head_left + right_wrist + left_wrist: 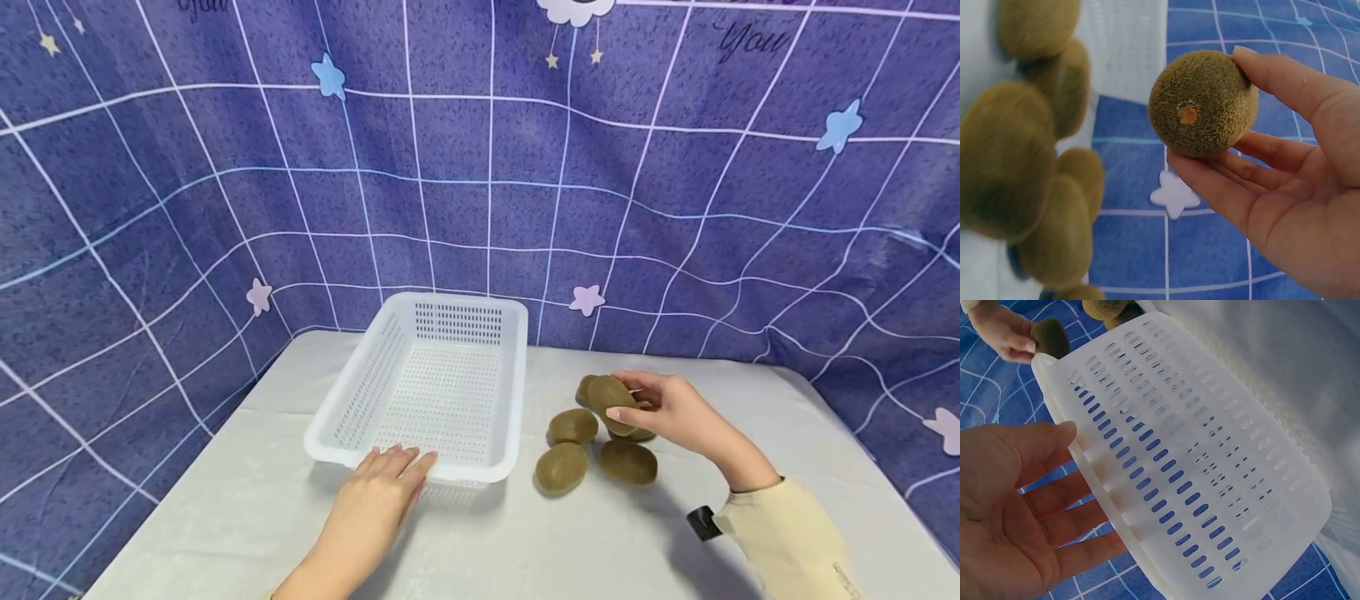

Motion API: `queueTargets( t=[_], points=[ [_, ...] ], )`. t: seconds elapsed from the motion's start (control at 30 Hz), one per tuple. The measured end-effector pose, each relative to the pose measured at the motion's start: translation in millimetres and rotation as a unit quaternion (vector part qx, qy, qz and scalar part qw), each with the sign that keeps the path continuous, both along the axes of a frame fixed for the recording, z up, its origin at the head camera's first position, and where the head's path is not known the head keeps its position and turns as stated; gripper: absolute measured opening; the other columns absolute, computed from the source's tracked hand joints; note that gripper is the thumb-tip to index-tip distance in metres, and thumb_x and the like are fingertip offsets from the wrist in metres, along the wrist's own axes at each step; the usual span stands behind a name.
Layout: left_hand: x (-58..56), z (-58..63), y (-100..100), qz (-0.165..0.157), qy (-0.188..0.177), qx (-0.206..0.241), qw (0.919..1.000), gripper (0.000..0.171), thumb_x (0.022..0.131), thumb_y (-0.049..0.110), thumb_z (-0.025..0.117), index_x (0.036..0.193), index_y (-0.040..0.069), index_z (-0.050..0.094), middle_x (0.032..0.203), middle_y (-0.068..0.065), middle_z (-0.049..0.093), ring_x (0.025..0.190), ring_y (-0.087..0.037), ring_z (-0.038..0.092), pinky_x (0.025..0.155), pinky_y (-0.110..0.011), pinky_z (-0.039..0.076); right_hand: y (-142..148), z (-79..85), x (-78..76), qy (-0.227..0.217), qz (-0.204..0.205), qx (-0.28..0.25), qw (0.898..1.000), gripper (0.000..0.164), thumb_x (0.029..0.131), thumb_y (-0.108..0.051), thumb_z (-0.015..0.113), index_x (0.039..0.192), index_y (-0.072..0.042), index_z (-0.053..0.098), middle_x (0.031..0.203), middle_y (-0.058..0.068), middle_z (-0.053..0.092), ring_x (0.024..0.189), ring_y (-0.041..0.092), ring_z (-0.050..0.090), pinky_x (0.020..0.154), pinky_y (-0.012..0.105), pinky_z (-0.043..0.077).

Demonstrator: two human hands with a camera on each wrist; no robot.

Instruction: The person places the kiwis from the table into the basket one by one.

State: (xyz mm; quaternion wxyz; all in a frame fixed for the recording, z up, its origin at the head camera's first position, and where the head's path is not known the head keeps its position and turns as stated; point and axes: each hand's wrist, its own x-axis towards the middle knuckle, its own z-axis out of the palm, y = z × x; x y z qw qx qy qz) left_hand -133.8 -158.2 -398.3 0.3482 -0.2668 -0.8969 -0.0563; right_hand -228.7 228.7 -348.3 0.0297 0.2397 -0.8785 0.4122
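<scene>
A kiwifruit (1200, 106) is pinched between the thumb and fingers of my right hand (678, 412). In the head view, this kiwifruit (611, 404) is held just over the others. More brown kiwifruits (573, 427) lie together beneath and beside that hand; some are partly hidden by it. My left hand (378, 496) holds the near rim of a white plastic basket (517, 400). Its fingers lie over the rim, while the thumb (1063, 434) touches the rim's edge in the left wrist view. The basket's slotted floor shows no fruit on it.
A white cloth covers the table (247, 483). Behind it hangs a blue curtain (450, 192) with grid lines and stars, which also closes in the left and right sides. A black device (703, 523) shows by the right sleeve.
</scene>
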Motion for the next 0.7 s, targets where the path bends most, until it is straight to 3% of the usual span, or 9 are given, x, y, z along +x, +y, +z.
queueTargets(
  t=[0.27,0.47,0.7],
  points=[
    [1.9,1.8,1,0.002,-0.025,0.003,0.9997,0.033,0.075,0.010,0.079,0.108,0.010,0.071,0.103,-0.009,0.071,0.096,-0.030,0.067,0.084,-0.052,0.054,-29,18.4,-18.8,-0.025,0.013,-0.015,0.999,0.054,0.087,-0.026,0.074,0.131,0.000,0.056,0.115,0.012,0.068,0.105,0.027,0.065,0.083,0.026,0.055],
    [1.9,1.1,1,0.001,-0.024,0.003,0.9997,0.033,0.076,0.010,0.079,0.107,0.010,0.071,0.103,-0.009,0.071,0.096,-0.030,0.067,0.084,-0.052,0.055,-57,35.0,-29.9,-0.048,0.020,-0.026,0.998,0.054,0.087,-0.028,0.074,0.131,-0.002,0.057,0.113,0.015,0.068,0.097,0.024,0.068,0.080,0.028,0.057],
    [1.3,1.3,1,0.002,-0.028,0.001,0.9996,0.033,0.076,0.010,0.079,0.108,0.010,0.071,0.103,-0.009,0.071,0.096,-0.031,0.067,0.085,-0.052,0.054,-87,44.9,-42.4,-0.066,0.033,-0.042,0.996,0.054,0.086,-0.028,0.074,0.130,-0.002,0.058,0.117,0.014,0.066,0.102,0.024,0.067,0.089,0.036,0.055]
  ],
)
